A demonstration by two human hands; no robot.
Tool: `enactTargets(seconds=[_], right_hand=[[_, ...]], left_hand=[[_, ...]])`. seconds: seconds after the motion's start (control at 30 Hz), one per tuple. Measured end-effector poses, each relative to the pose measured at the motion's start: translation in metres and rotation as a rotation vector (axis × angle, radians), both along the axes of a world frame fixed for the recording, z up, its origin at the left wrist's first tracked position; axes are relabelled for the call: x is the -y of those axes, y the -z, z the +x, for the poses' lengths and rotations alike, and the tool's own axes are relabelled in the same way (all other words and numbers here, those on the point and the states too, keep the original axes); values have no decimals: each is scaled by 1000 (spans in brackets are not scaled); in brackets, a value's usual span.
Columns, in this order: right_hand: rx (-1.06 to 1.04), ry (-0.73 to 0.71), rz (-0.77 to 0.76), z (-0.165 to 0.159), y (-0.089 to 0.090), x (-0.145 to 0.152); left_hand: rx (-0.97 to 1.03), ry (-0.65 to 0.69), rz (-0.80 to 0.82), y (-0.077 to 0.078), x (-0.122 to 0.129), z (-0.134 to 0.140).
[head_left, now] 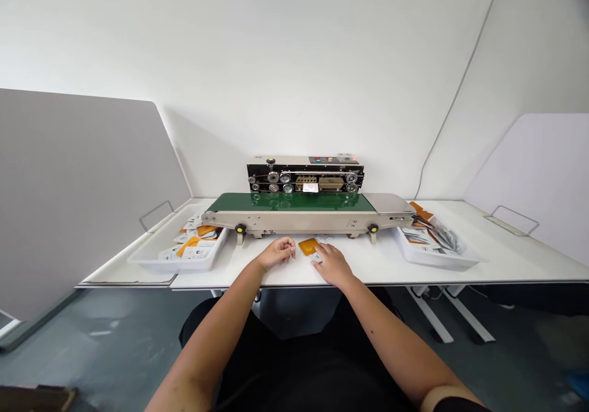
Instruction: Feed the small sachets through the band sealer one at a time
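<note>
My right hand (335, 266) is closed on the edge of a small orange and white packet (308, 246) at the front of the white table. Its thumb and fingers cover part of the packet's white portion. To the left, my left hand (277, 253) hovers near the tabletop, fingers curled in, apart from the packet; I see nothing in it. Beyond both hands stands a band sealing machine (306, 222) with a green conveyor belt (294, 202). A white packet (310, 187) sits upright at the machine's sealing band. Another pale packet (326, 238) lies behind my right hand.
A white plastic bin (151, 263) with orange and white packets stands left of the machine. On the right, another bin (437, 261) holds more packets. Grey partition panels (92, 185) flank the table, and a wall rises behind. A cable (453, 105) runs down the wall.
</note>
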State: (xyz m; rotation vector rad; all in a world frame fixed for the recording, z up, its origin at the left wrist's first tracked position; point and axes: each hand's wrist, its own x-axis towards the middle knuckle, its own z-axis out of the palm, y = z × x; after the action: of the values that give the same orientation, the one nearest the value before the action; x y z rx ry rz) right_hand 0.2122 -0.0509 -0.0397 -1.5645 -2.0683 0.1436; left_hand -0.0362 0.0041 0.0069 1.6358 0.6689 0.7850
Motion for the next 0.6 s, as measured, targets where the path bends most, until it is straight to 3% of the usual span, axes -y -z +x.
enactTargets(seconds=[0.23,0.47,0.6], right_hand=[[-214,8,103,4,-12,13],[-312,167,168,9,-11,21],[-540,212,236,12,-10,19]], left_hand=[[-18,7,12,-1,1,0],[-46,12,15,4,0,-2],[-52,16,7,5,-1,-2]])
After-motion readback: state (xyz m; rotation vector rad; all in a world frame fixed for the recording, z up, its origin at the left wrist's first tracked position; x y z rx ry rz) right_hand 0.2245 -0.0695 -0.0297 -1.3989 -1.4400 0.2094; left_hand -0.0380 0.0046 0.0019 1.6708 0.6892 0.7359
